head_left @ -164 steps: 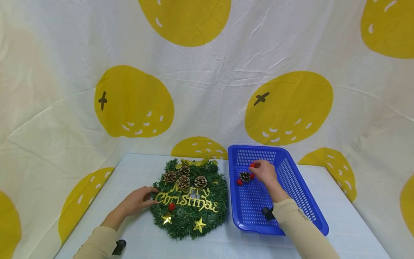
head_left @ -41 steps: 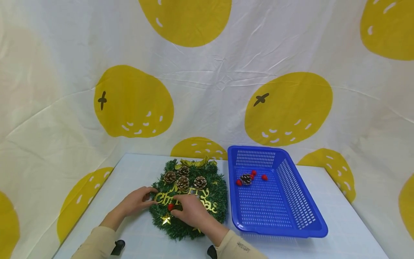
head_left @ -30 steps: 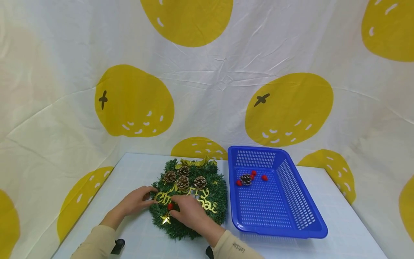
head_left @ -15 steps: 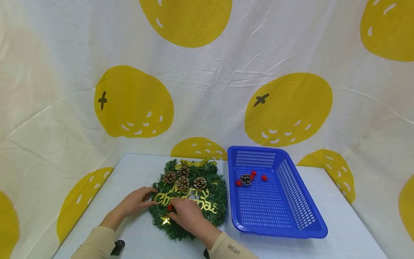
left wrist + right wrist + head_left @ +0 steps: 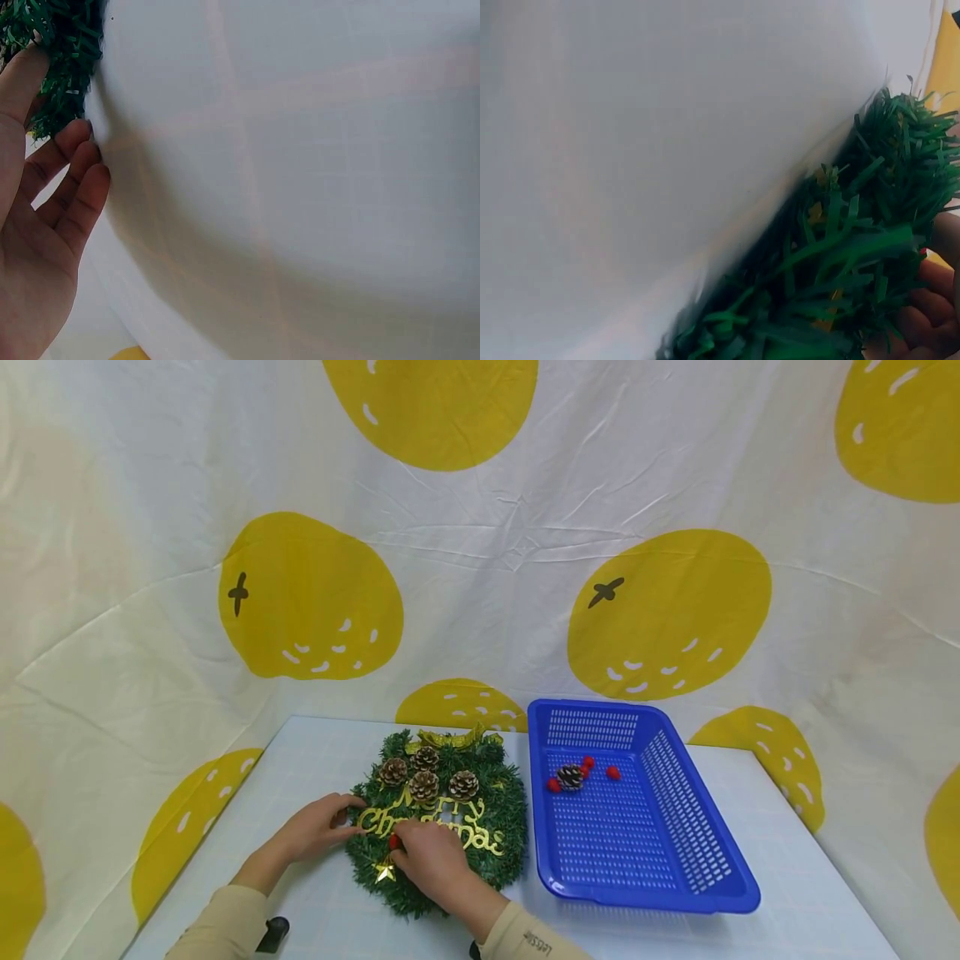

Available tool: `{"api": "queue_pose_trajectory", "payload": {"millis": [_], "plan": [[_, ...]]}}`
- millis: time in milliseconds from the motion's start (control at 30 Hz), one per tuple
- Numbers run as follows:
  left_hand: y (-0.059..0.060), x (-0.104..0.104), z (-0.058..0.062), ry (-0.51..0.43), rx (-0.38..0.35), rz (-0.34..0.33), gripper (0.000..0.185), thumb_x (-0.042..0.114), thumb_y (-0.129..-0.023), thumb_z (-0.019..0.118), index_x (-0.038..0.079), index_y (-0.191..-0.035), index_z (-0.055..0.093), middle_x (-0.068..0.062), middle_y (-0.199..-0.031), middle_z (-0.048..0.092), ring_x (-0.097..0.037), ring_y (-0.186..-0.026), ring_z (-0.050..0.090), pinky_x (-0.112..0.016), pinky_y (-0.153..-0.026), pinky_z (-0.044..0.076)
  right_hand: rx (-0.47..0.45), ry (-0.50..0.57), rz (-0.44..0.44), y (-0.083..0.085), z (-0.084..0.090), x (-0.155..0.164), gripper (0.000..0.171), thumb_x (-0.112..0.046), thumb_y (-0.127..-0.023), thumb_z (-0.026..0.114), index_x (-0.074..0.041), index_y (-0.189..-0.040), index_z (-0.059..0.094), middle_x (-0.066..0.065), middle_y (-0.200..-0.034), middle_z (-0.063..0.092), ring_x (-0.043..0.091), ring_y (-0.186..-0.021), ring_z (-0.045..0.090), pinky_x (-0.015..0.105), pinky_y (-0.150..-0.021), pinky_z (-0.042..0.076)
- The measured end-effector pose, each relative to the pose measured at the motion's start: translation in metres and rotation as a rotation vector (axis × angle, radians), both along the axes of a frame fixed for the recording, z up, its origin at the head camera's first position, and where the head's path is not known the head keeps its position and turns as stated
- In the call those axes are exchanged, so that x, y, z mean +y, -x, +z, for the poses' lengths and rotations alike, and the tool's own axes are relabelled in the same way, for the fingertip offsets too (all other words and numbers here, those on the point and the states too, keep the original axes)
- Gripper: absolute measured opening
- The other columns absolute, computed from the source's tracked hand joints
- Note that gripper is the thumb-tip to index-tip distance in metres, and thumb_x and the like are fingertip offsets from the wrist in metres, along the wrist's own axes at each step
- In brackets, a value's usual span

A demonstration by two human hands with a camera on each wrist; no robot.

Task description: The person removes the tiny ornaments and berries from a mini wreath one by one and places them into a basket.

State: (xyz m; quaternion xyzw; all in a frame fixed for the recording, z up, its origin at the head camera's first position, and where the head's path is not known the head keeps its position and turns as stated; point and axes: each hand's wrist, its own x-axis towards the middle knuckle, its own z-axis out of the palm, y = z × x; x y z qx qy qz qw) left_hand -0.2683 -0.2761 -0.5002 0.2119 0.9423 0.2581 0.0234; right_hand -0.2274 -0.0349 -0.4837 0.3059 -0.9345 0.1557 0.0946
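A green Christmas wreath with gold "Merry Christmas" lettering, several pine cones and a gold star lies on the table. My left hand grips its left edge; in the left wrist view the thumb lies over the greenery and the other fingers sit at its side. Over the wreath's lower middle, my right hand pinches at a small red berry, whose left side shows between thumb and fingertip. The right wrist view shows curled fingers partly behind the greenery.
Right of the wreath stands a blue perforated basket holding a pine cone and several red berries. A gold ribbon tops the wreath. A white cloth with yellow fruit shapes hangs behind the table.
My right hand has gone from the basket, where it pinched a red berry, to the wreath's lower middle, then shifted slightly left and down. My left hand has stayed at the wreath's edge.
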Motion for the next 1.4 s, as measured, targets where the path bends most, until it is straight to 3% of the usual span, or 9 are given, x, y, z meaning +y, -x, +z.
{"api": "queue_pose_trajectory", "payload": {"millis": [333, 933, 1133, 1400], "plan": [[0.0009, 0.0002, -0.0025, -0.004, 0.01, -0.01, 0.044, 0.035, -0.09, 0.071, 0.007, -0.122, 0.063, 0.007, -0.084, 0.051, -0.003, -0.069, 0.043, -0.027, -0.061, 0.039, -0.006, -0.01, -0.059, -0.0019, 0.0, -0.004, 0.019, -0.03, -0.087, 0.076, -0.023, -0.075, 0.063, -0.009, -0.067, 0.056, 0.005, -0.047, 0.045, 0.022, -0.042, 0.034], [-0.0003, 0.0012, -0.0005, 0.009, 0.001, 0.012, 0.044, 0.035, -0.09, 0.071, 0.008, -0.123, 0.063, 0.008, -0.083, 0.051, -0.003, -0.069, 0.043, -0.027, -0.061, 0.039, 0.028, -0.039, -0.085, -0.0018, -0.0024, -0.0063, 0.017, -0.031, -0.086, 0.077, -0.023, -0.077, 0.065, -0.009, -0.067, 0.058, 0.004, -0.047, 0.047, 0.021, -0.041, 0.035], [0.0014, 0.0011, -0.0004, 0.012, 0.007, 0.012, 0.042, 0.034, -0.09, 0.071, 0.008, -0.122, 0.063, 0.008, -0.083, 0.051, -0.004, -0.069, 0.043, -0.027, -0.062, 0.038, 0.026, -0.005, -0.079, -0.0007, -0.0016, -0.0057, 0.015, -0.029, -0.085, 0.078, -0.022, -0.078, 0.066, -0.009, -0.067, 0.06, 0.004, -0.047, 0.047, 0.021, -0.042, 0.035], [0.0014, 0.0001, 0.0004, 0.006, -0.007, 0.003, 0.044, 0.036, -0.09, 0.071, 0.007, -0.122, 0.063, 0.007, -0.084, 0.051, -0.004, -0.069, 0.043, -0.027, -0.061, 0.038, -0.031, 0.071, -0.066, -0.0001, -0.0004, -0.0034, 0.009, -0.025, -0.086, 0.077, -0.02, -0.093, 0.074, -0.008, -0.076, 0.067, 0.002, -0.053, 0.053, 0.019, -0.047, 0.04]]}}
